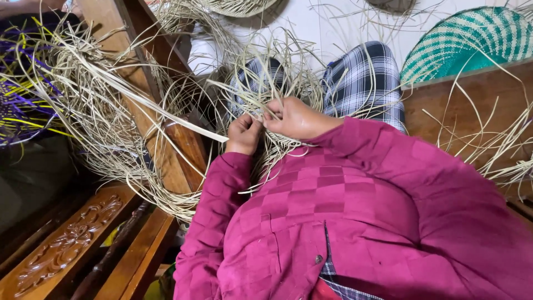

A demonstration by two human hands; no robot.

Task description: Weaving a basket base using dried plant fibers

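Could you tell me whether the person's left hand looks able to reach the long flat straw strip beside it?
Probably yes: the left hand sits right at the end of the flat strip, with only loose straw around it.

Pale floor (327,28) showing at the top, carved dark wooden furniture (66,244) standing at lower left, wooden beam (166,128) slanting across, wooden ledge (472,105) sitting at right, green-and-white woven basket (472,39) resting behind it, soft even light falling
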